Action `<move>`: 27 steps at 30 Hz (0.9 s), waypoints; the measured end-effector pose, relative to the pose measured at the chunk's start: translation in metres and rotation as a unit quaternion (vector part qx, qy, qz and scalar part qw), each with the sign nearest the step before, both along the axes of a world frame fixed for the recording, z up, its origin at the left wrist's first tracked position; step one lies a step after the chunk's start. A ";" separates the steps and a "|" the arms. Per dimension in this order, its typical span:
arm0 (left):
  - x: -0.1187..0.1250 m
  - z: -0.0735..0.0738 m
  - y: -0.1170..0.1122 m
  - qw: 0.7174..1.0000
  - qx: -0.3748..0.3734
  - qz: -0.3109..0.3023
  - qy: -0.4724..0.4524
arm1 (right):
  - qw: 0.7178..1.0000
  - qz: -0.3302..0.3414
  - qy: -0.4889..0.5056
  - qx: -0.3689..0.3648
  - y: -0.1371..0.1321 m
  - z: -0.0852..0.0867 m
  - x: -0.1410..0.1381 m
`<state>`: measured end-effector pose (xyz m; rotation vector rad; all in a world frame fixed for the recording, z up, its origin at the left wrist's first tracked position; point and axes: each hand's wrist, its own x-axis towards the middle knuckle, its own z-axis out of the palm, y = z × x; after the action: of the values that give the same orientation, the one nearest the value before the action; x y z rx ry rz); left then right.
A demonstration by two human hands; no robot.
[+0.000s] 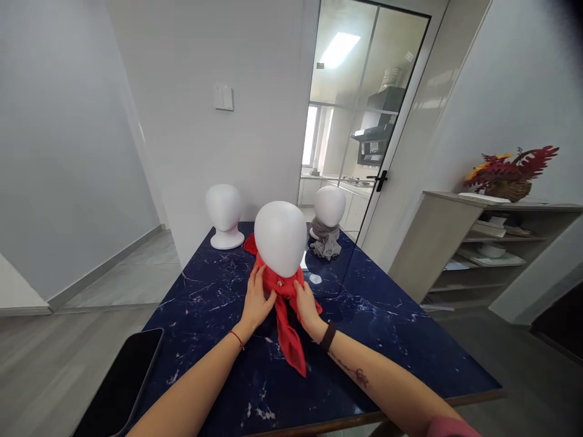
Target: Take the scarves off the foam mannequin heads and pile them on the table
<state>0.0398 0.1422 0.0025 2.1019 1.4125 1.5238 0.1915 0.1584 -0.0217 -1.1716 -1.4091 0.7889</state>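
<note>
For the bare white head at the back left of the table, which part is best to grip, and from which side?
Probably its narrow neck, coming from the left. The bare white head stands upright, and the neck sits between the rounded top and the flared base, so a grip there should not easily slip past either. The front head stands to its right.

Bright ceiling light [340,50] beyond the glass door [353,118]; wide-angle distortion toward edges

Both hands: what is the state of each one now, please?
Left hand: partly curled, touching the red scarf; whether it grips cannot be told.
Right hand: curled against the same scarf; grip also unclear.
</note>
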 end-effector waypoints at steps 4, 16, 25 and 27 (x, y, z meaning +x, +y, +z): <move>-0.007 -0.004 0.011 0.999 -0.018 0.003 -0.029 | 1.000 -0.019 -0.007 -0.009 -0.001 0.000 0.006; -0.014 0.000 -0.020 0.974 0.075 0.048 0.208 | 0.970 0.016 -0.184 0.158 -0.010 0.037 0.044; -0.019 0.015 -0.019 0.948 0.037 0.084 0.305 | 0.940 0.055 -0.281 0.186 -0.019 0.031 0.035; -0.021 0.015 -0.017 0.951 0.024 0.084 0.298 | 0.945 0.047 -0.264 0.185 -0.016 0.030 0.037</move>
<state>0.0184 0.1254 0.0178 2.6716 1.7894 1.0047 0.2284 0.1427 0.0083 -1.0609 -1.9672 0.2486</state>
